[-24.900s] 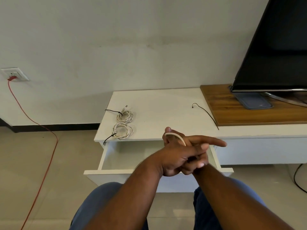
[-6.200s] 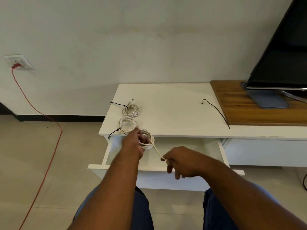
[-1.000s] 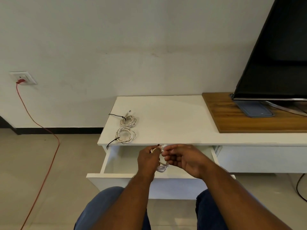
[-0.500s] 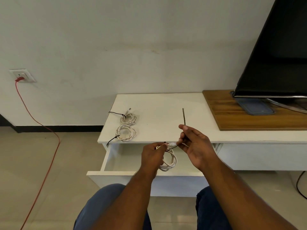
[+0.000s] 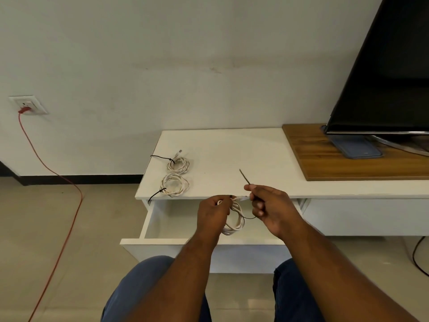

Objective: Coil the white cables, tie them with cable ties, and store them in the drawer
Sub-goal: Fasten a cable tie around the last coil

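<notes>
Left hand (image 5: 214,211): I see it gripping the loose white coil (image 5: 236,223), centre frame, above the open drawer (image 5: 162,240).
Right hand (image 5: 270,206): pinches the black cable tie (image 5: 245,177) at that coil.
Stock: rear tied coil (image 5: 178,163) and front tied coil (image 5: 175,187) on the cabinet top (image 5: 232,147), left of centre.

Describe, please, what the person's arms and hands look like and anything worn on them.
Both arms are bare as far up as the view shows, with no sleeves. The left hand and right hand wear no gloves, and no watch or wristband shows at either wrist. Rings are too small to rule out. Blue trousers cover the knees.
</notes>
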